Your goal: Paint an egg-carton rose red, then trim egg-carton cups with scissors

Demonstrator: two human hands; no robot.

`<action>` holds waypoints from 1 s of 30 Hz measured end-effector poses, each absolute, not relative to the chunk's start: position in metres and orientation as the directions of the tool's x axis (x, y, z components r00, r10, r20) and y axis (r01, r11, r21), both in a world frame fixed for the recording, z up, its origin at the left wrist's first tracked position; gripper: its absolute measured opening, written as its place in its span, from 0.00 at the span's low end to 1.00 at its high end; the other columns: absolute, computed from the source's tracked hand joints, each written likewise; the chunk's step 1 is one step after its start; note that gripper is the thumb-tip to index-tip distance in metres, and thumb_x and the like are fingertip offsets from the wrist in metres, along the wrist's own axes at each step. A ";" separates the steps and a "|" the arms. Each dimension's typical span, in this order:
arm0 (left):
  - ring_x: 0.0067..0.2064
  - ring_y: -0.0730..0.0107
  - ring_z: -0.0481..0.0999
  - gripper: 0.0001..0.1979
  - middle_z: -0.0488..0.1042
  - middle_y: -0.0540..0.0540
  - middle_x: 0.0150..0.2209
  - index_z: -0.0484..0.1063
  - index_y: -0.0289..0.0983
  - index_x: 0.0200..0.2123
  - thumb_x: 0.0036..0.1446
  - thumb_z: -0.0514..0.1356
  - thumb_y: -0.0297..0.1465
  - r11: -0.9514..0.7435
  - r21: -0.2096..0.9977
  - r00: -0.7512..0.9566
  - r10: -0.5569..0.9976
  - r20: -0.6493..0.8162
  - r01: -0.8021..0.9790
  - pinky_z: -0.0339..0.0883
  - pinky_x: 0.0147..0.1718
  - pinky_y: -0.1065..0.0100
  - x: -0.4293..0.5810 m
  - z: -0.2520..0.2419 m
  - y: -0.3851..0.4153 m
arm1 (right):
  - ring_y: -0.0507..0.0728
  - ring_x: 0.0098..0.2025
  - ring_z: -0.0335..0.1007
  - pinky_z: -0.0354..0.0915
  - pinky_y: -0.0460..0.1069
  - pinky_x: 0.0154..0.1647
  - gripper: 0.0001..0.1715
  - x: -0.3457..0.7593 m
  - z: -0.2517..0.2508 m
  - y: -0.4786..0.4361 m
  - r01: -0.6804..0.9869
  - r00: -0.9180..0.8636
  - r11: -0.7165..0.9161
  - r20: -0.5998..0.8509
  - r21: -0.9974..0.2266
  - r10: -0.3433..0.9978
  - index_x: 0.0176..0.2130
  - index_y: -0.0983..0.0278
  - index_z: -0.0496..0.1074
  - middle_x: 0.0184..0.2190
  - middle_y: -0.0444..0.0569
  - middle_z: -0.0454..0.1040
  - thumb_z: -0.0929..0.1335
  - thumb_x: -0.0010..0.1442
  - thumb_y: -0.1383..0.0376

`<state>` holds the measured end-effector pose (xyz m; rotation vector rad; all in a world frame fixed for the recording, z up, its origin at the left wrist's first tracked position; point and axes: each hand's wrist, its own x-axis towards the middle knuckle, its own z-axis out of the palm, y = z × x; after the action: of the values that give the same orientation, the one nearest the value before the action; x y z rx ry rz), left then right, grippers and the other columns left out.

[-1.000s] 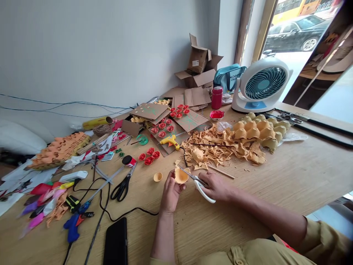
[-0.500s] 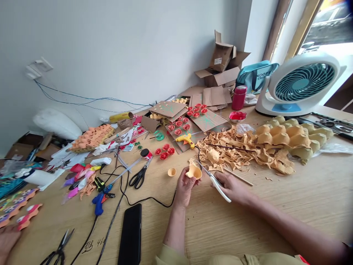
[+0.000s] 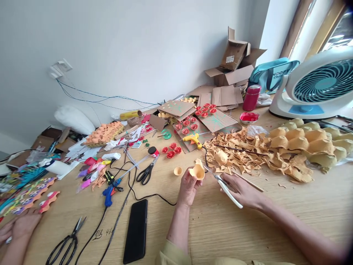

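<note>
Between the fingers of my left hand (image 3: 187, 189) is a yellowish egg carton cup (image 3: 198, 171) with a ragged rim, its hollow facing me. My right hand (image 3: 241, 189) grips white-handled scissors (image 3: 228, 192), whose blades point toward the cup's right side, close to it. A second, smaller trimmed cup (image 3: 178, 170) stands on the table just left of my left hand. Beyond my right hand lies a heap of torn carton scraps (image 3: 234, 151), with a thin wooden stick (image 3: 248, 181) in front of it.
Red paper roses (image 3: 171, 150), a yellow glue gun (image 3: 193, 140) and black scissors (image 3: 146, 173) lie ahead. Egg cartons (image 3: 303, 141) and a fan (image 3: 314, 84) stand right. To the left are a blue glue gun (image 3: 109, 195), a phone (image 3: 135, 232) and another person's hands (image 3: 23, 224).
The view has turned a little to the left, so everything sits further right. More of the other person's hands shows at the left edge. My hands keep their holds on the cup and scissors.
</note>
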<state>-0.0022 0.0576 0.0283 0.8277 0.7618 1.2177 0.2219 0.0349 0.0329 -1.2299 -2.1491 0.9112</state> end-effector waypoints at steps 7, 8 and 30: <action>0.31 0.77 0.65 0.28 0.69 0.51 0.35 0.69 0.37 0.37 0.44 0.73 0.50 0.103 0.902 0.221 0.975 -0.008 -0.420 0.62 0.30 0.72 -0.001 0.027 0.057 | 0.57 0.37 0.68 0.62 0.52 0.40 0.15 0.222 0.035 0.035 0.580 -0.508 0.398 0.067 -0.711 0.859 0.37 0.61 0.64 0.35 0.47 0.72 0.62 0.69 0.54; 0.31 0.77 0.65 0.28 0.69 0.51 0.35 0.69 0.37 0.37 0.43 0.73 0.50 0.105 0.905 0.229 0.973 -0.009 -0.413 0.62 0.30 0.72 0.000 0.027 0.057 | 0.57 0.37 0.68 0.62 0.52 0.40 0.15 0.222 0.035 0.035 0.584 -0.510 0.400 0.064 -0.707 0.858 0.37 0.61 0.64 0.35 0.47 0.72 0.62 0.69 0.53; 0.31 0.76 0.67 0.27 0.69 0.50 0.31 0.69 0.35 0.32 0.43 0.74 0.49 0.116 0.921 0.309 0.951 0.005 -0.373 0.64 0.29 0.74 -0.003 0.025 0.058 | 0.55 0.32 0.62 0.58 0.52 0.39 0.15 0.222 0.031 0.032 0.615 -0.521 0.464 0.113 -0.637 0.846 0.31 0.61 0.61 0.28 0.45 0.69 0.62 0.68 0.56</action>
<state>-0.0026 0.0584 0.0249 1.0080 0.7264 1.1054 0.2224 0.0321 0.0309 -1.2238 -2.3013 0.7530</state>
